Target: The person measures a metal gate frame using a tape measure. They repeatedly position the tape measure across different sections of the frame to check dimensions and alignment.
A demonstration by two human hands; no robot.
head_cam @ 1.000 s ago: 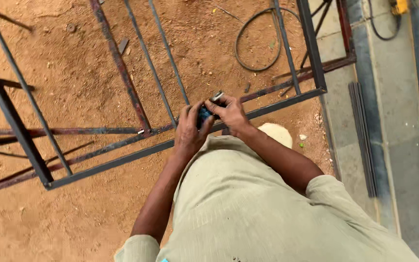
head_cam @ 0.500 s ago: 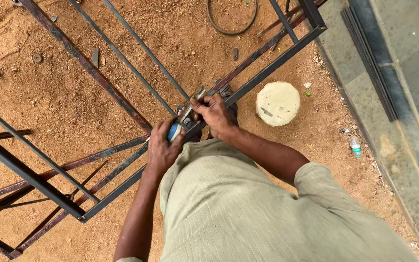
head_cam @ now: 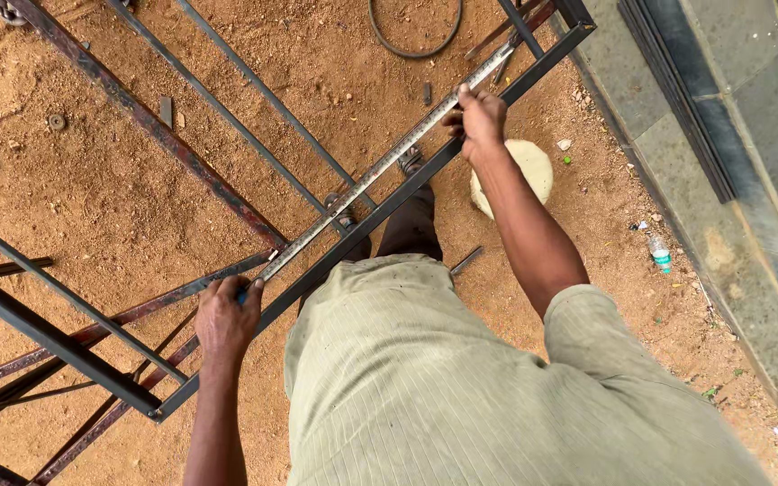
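A dark steel grille frame (head_cam: pixel 29 326) lies over sandy ground below me. A metal tape measure blade (head_cam: pixel 380 169) is stretched along the frame's near bar. My left hand (head_cam: pixel 225 317) is closed around the blue tape case at the lower left end, resting on the bar. My right hand (head_cam: pixel 479 117) pinches the blade against the bar toward the upper right corner of the frame. The blade runs on a little past my right hand. My legs and sandalled feet stand just behind the bar.
A round pale stone (head_cam: pixel 526 171) lies on the sand by my right arm. A loop of dark cable (head_cam: pixel 411 49) sits at the top. A paved strip (head_cam: pixel 749 180) with a small plastic bottle (head_cam: pixel 661 254) runs down the right side. Rusty bars cross at left.
My hands were together at the tape case; now they have spread apart, the left down-left with the case and the right up-right, drawing the blade out along the bar.
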